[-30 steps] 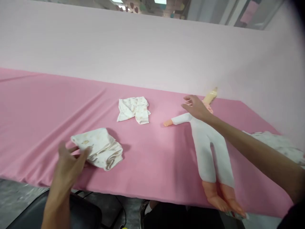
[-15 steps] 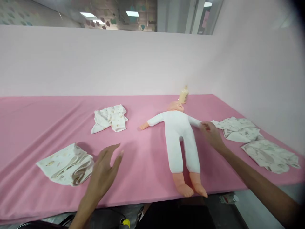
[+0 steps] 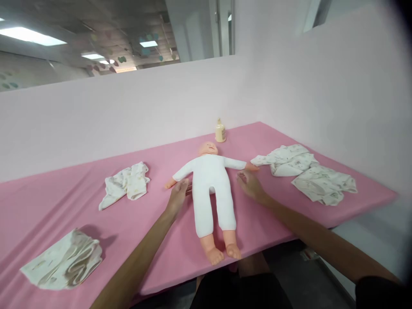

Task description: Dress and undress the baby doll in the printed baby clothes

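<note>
The left hand is just beside the doll, left of its body, thumb uppermost and fingers reaching toward it, loosely parted; whether they touch it is hard to tell. The right hand is on the doll's other side, near its outstretched arm, fingers gently curved inward. Both bare forearms stretch forward and converge on the doll from either side, wrists nearly straight.

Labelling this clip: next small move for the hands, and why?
Probably draw the left hand and right hand slightly inward to the sides of the doll: it lies on its back between them, and neither appears to grip it.
</note>
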The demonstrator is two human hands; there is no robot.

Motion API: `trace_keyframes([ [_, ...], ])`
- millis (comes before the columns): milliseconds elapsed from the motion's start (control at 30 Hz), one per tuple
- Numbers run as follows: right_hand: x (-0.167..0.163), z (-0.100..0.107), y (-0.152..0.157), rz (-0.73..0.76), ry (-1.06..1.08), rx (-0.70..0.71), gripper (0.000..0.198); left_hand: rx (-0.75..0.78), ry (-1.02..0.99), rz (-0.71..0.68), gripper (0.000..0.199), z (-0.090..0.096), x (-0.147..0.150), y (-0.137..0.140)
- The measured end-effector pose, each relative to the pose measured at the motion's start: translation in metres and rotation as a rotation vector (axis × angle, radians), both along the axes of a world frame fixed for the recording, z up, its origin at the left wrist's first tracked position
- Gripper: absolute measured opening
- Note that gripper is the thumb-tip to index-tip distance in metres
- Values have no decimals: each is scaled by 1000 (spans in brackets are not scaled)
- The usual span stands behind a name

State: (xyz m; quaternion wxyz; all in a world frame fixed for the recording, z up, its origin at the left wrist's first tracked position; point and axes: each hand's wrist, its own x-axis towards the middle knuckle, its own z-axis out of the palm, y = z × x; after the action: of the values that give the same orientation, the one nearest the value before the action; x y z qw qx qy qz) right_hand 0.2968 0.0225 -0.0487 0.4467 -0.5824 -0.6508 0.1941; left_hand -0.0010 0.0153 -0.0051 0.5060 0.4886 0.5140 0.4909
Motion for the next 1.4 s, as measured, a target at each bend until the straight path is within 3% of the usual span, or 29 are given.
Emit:
trace_keyframes([
  [100,15,6,3,-73,-44,78,25,6,-92,68,45,-11,2,7],
  [233,64,15,6,-328,-268,114,44,17,-104,93,41,-20,-2,6],
  [367,137,28,-25,-556,-579,-85,60,26,-74,84,37,-20,-1,7],
  [533,193,32,-96,-624,-749,-388,49,6,-46,45,39,-19,0,10],
  [633,201,26,-119,-545,-768,-440,42,0,-44,45,38,-19,-1,9],
  [733,209,21,-123,-563,-768,-330,43,2,-20,70,38,-19,-1,7],
  [867,228,22,-122,-612,-564,-220,41,28,-20,71,33,-18,-3,4],
  [1000,239,20,-127,-500,-407,-194,36,18,-24,119,35,-18,-5,4],
  [1067,238,16,-132,-406,-422,-194,43,16,-26,120,36,-18,-6,4],
  [1200,230,2,-143,-334,-542,-189,76,23,-47,96,37,-19,-7,4],
  [1300,224,-7,-148,-371,-568,-159,75,36,-55,94,38,-19,-7,3],
  [1400,218,-3,-142,-458,-583,-178,69,43,-49,108,38,-18,-6,2],
])
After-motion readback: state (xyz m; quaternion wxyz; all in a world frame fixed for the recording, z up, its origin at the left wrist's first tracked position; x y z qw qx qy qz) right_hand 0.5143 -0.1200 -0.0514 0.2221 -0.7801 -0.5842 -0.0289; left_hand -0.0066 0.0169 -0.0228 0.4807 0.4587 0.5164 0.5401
